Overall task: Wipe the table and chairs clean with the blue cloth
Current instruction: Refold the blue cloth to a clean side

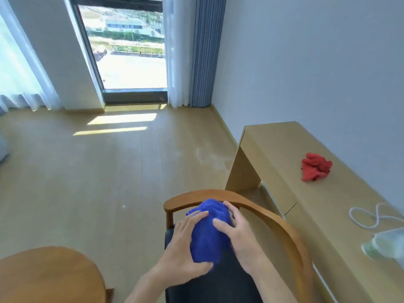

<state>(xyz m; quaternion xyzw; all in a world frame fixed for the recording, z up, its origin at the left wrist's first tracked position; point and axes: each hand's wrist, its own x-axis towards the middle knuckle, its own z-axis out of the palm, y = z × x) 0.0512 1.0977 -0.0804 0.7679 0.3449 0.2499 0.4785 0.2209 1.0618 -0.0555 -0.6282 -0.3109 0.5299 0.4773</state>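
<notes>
Pale wooden flooring (98,171) runs away from us to a tall window (126,51) at the far side, with a white sheer curtain (175,51) and a blue-grey pleated curtain (202,51) hanging to its right. Along the white wall on the right stands a long light-wood desk (284,149), and on it we see a crumpled red cloth (315,167), a looped white cord (367,215) nearer to us, and a pale green and white object (384,246) at the right edge that we cannot identify. Close in front of us is a chair (273,215) with a curved brown wooden backrest and a dark seat. We hold the blue cloth (211,228) bunched up above that seat, just inside the curve of the backrest. Our left hand (183,243) cups the cloth from the left, its fingers lying over the top and its thumb curled under the near edge. Our right hand (238,235) grips it from the right, fingers spread and bent across the fabric. At the near left corner we see part of a round brown wooden table (48,276).
</notes>
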